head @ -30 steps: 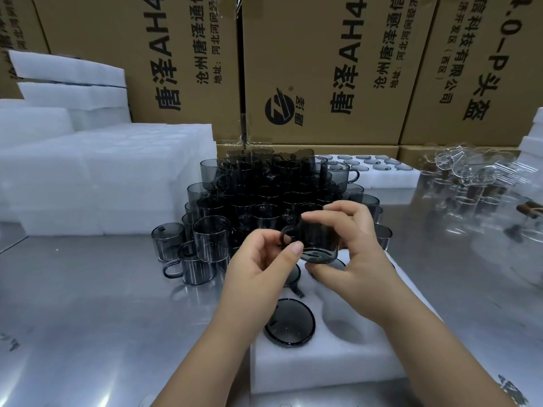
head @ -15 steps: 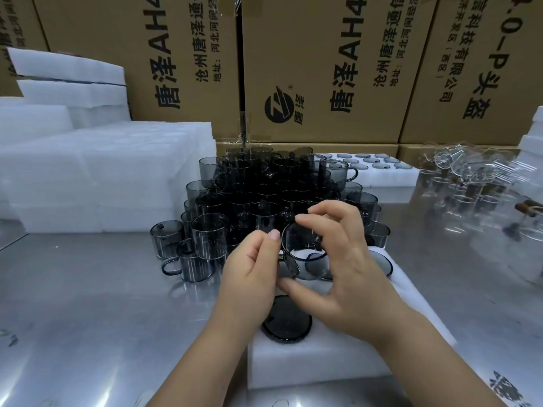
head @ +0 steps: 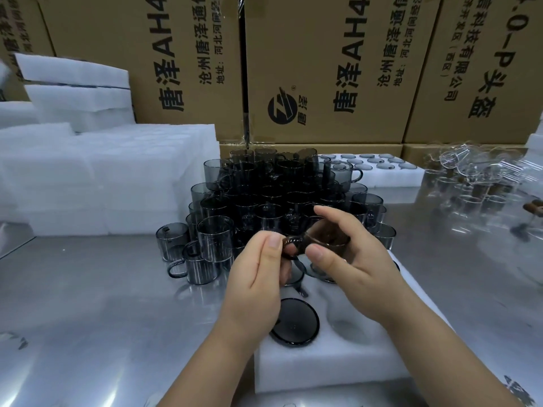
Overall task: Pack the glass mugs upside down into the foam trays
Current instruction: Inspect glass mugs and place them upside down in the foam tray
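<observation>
Head: mug (head: 326, 240) now tipped sideways.

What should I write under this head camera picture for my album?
Two hands, left and right, hold a smoky glass mug above a white foam tray, beside a pile of mugs.

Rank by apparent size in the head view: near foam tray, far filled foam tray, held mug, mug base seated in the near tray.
1. Near foam tray, largest, though closest to the camera.
2. Far filled foam tray.
3. Seated mug base and the held mug look about alike; both hands hide part of the held mug, so no ranking.
</observation>
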